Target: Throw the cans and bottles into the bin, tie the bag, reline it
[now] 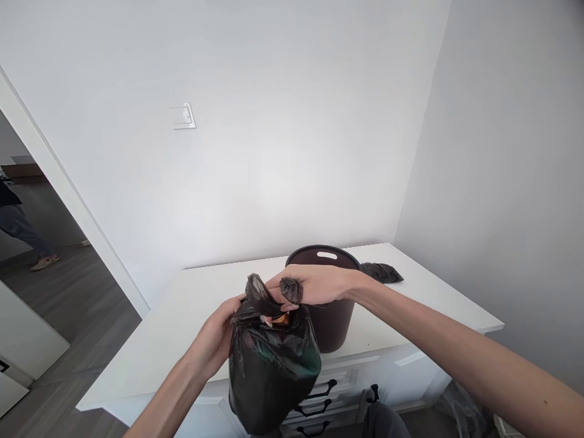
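A full black garbage bag [274,371] hangs in front of the cabinet's front edge, bulging, with some colored contents showing through its thin film. My left hand [216,337] is closed on the gathered upper left side of the bag. Across the top reaches my right hand [319,283], its fingers curled around the bag's neck, and a bunched end of black plastic pokes out by them. Parts of the fingers are hidden by the plastic. Just behind the bag and right hand stands a dark brown trash can [331,331] with an oval handle hole in its rim.
The trash can stands on a white cabinet top [191,310]; a crumpled black plastic bag [382,272] lies to its right. Below are drawers with black handles [314,407]. A light switch [185,115] is on the wall. Through the left doorway, a person's legs [22,228] show.
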